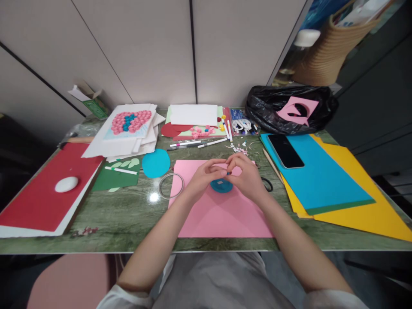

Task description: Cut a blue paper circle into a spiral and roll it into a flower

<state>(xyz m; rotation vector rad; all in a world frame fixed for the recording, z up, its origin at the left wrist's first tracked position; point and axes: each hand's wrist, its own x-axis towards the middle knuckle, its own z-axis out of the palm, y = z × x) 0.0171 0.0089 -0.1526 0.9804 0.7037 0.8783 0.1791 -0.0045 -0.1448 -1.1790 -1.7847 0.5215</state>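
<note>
Small blue piece — pinched between left hand and right hand, near a blue disc over pink paper.

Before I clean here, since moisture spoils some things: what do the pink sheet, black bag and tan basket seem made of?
The pink sheet: probably paper or thin card, matte, flat and straight-edged. The black bag: likely thin plastic, glossy, with crinkled highlights. The tan basket: perhaps woven rope or straw, matte, with ridged bands.

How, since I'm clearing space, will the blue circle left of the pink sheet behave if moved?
The blue circle looks thin, so it's probably light and bendy. Lying flat, it'll likely slide, not roll, on the shiny table.
</note>
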